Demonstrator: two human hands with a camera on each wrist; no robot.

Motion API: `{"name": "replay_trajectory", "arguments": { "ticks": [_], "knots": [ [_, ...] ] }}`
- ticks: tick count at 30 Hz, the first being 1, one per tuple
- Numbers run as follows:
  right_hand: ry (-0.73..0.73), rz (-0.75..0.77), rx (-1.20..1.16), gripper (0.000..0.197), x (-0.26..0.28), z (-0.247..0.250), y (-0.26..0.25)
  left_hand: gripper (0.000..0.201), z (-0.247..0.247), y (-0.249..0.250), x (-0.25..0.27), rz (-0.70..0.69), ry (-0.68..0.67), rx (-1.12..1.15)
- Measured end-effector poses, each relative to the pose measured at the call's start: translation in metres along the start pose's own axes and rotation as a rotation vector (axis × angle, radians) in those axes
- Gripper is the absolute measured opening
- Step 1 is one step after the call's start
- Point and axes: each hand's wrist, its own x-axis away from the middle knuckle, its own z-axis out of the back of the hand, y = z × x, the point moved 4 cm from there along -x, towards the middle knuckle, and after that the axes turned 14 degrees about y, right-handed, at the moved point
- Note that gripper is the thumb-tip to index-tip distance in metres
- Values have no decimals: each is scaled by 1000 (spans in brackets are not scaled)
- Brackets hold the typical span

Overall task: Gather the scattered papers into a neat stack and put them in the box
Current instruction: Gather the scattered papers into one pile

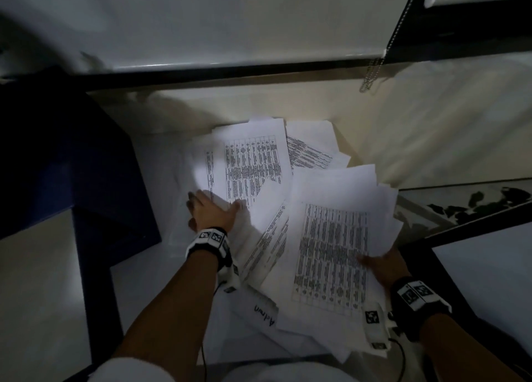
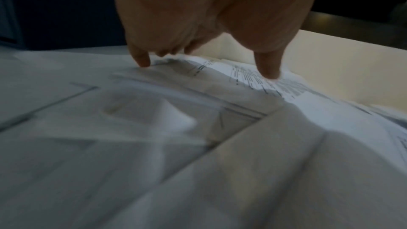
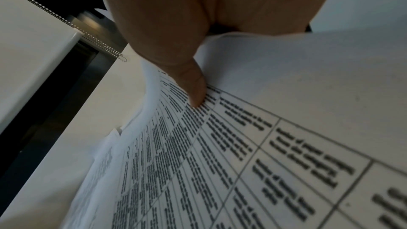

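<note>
Papers [image 1: 288, 209] fanned over table centre, none boxed. Left hand [image 1: 211, 212] at 9 o'clock, fingers flat, pressed on sheets. Right hand [image 1: 384, 266] at 4 o'clock, sheaf pinched w/ thumb. Risk: loose sheets slid off edge if swept unevenly.

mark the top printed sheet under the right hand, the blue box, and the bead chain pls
printed sheet [image 1: 331, 255]: head view, middle of its printed table.
blue box [image 1: 57, 157]: head view, dark blue top face at left.
bead chain [image 3: 66, 21]: right wrist view, mid-run of the hanging metal beads.
</note>
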Motion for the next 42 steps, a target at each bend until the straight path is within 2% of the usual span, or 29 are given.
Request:
{"name": "replay_trajectory", "arguments": {
  "ticks": [3,6,8,11,13,15,17,20,23,25,26,28,30,33,37,40,42],
  "knots": [
    [-4,-16,67,57,0,-6,7,137,-11,5,-3,-70,-179,-165],
    [23,-26,91,60,-3,-14,13,133,-18,10,5,-178,-241,-246],
    [29,-23,122,59,-5,-18,16,123,-20,9,10,-216,-264,-283],
    [42,-21,138,54,-3,-19,13,99,-13,11,19,-187,-265,-261],
    [52,-32,132,56,-2,-18,11,71,-8,18,21,-182,-218,-132],
    [69,-45,122,55,-2,-17,13,56,-7,24,23,-118,-251,111],
    [74,-64,123,54,-1,-16,14,65,-7,28,30,-55,-332,287],
    [63,-56,116,51,3,-16,11,76,-15,27,42,-100,-411,255],
    [67,-52,120,52,4,-15,8,73,-17,16,40,-63,-308,267],
    [70,-50,150,52,5,-15,6,71,-11,8,32,40,-178,351],
    [72,-61,157,53,4,-14,6,73,-10,7,30,69,-163,366],
    [66,-86,173,55,3,-14,6,77,-11,10,31,17,-258,318],
    [52,-75,181,59,3,-16,4,66,-9,19,32,-102,-307,222],
    [9,12,197,77,-6,-21,10,40,25,43,25,-230,-143,161],
    [-3,76,221,64,4,-22,-7,43,94,78,8,-407,202,261],
    [-9,83,236,63,7,-23,-11,35,154,108,16,-542,444,571],
    [-28,66,255,59,5,-23,-11,32,185,124,28,-533,443,901]
  ]
}}
